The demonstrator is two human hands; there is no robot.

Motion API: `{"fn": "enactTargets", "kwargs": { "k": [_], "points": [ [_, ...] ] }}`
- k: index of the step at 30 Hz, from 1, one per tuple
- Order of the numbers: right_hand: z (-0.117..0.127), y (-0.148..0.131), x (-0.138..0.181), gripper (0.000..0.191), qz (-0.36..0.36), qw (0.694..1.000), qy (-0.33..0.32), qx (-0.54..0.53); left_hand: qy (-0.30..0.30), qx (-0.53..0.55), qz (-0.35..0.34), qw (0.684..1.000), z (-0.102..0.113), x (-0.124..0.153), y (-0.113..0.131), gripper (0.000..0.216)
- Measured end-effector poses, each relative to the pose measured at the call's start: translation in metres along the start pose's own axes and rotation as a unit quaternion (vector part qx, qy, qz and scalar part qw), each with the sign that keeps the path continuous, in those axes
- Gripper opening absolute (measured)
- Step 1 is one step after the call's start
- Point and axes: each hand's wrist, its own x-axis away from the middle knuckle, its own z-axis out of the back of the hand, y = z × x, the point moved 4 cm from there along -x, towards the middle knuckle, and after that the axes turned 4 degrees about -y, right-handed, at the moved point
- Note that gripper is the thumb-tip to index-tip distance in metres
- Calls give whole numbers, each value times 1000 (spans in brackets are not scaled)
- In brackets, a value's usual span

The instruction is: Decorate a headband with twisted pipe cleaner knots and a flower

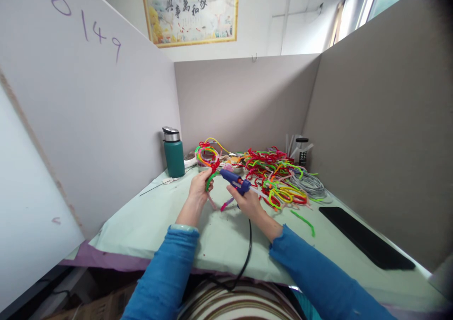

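My left hand (198,189) is closed around the stem of a colourful pipe-cleaner ring (207,155), held upright above the table. My right hand (247,201) grips a blue glue gun (234,180) whose nozzle points left, close to the base of the ring. The gun's black cord (247,254) runs down toward me over the table edge. Loose pink and green pipe-cleaner ends (223,205) lie under the hands.
A big tangle of red, green and yellow pipe cleaners (278,176) fills the back right, with grey ones (309,184) beside it. A teal flask (173,152) stands back left. A black flat object (364,237) lies right. A stray green piece (303,222) lies nearby. Partition walls enclose the table.
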Motion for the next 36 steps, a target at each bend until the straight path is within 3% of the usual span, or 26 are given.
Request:
{"fn": "enactTargets", "kwargs": {
  "k": [36],
  "points": [
    [0,-5,1,36,13,1000,-4,7,12,-5,4,1000,2,-1,-1,40]
  ]
}}
